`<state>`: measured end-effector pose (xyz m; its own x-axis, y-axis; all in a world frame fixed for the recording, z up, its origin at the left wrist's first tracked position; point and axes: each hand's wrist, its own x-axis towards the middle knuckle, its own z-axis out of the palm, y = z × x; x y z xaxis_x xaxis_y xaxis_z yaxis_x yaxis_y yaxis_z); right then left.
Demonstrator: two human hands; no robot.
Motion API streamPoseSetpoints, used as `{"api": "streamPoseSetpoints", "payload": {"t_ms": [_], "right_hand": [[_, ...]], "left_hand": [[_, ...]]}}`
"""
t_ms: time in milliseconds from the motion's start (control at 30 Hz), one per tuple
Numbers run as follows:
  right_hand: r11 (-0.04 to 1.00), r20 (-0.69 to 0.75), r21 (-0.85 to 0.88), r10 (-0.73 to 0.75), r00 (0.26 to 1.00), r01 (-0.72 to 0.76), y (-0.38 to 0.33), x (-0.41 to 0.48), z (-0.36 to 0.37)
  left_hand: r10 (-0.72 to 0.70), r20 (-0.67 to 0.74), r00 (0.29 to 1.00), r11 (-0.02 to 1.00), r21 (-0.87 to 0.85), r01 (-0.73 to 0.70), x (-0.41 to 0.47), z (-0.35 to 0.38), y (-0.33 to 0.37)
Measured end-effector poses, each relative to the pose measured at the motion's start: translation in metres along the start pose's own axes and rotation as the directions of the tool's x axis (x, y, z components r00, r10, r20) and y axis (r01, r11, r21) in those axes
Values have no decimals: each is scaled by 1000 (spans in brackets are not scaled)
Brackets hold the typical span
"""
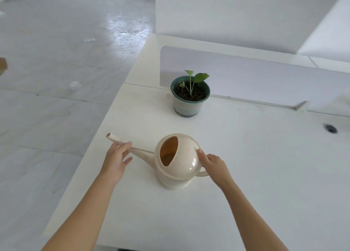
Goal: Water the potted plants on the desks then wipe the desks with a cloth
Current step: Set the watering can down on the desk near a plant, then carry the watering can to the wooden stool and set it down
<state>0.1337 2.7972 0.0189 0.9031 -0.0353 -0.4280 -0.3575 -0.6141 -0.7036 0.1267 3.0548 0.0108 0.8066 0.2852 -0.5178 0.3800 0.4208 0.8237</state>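
A cream watering can [181,167] stands upright on the white desk [255,175], its long spout pointing left. My left hand [116,159] lies over the spout near its tip, fingers loosely apart. My right hand [214,165] is closed around the handle on the can's right side, thumb on the dome. Behind the can stands a potted plant [190,95]: a small green seedling in dark soil, in a green-rimmed pot. No cloth is in view.
A white divider panel [265,80] runs behind the pot along the desk's back. A round cable hole [330,128] sits at the right. The desk's left edge drops to a pale tiled floor [56,80] with a small white object on it.
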Motion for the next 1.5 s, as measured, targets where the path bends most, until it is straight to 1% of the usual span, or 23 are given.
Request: {"api": "streamPoseSetpoints", "payload": {"t_ms": [100,167,267,400,500,600,733,867,1033,1100,1167,1267,1400,1500], "right_hand": [[994,-57,44,100,993,-97,3,-2,7],[982,-85,135,142,986,-130,5,-2,11],[945,-102,280,206,973,-171,-1,-15,18],[895,-160,417,244,957,-158,-9,-43,31],[860,-226,497,259,939,-118,-14,-74,35],[839,-300,540,259,918,-61,-18,-114,32],[818,-375,575,249,893,14,-23,-178,33],[752,-418,656,304,856,53,-18,-246,45],[678,-490,728,407,771,105,4,-343,74],[653,-528,746,464,711,128,13,-384,90],[624,-558,767,534,635,150,23,-424,107],[582,-571,797,639,516,161,39,-488,134],[519,-553,832,745,373,196,58,-567,163],[482,-524,851,809,266,211,72,-618,177]], "left_hand": [[-19,84,996,997,-67,25,4,-5,-1],[-20,147,989,991,-129,40,5,-9,-2],[-14,218,976,985,-163,51,3,-14,-5],[-7,278,961,977,-204,66,2,-19,-3],[31,353,935,973,-225,53,-7,-21,3],[62,439,896,967,-247,54,-24,-19,13],[98,561,822,974,-223,35,-54,-11,21],[83,684,725,990,-141,19,-89,-7,13],[-5,837,548,1000,4,4,-143,-9,-17],[-58,878,475,996,82,-30,-171,-13,-33],[-128,911,393,981,173,-83,-198,-20,-48],[-264,929,260,952,295,-87,-246,-32,-73],[-364,922,131,916,380,-128,-316,-42,-105],[-434,900,49,892,436,-117,-367,-47,-126]]}}
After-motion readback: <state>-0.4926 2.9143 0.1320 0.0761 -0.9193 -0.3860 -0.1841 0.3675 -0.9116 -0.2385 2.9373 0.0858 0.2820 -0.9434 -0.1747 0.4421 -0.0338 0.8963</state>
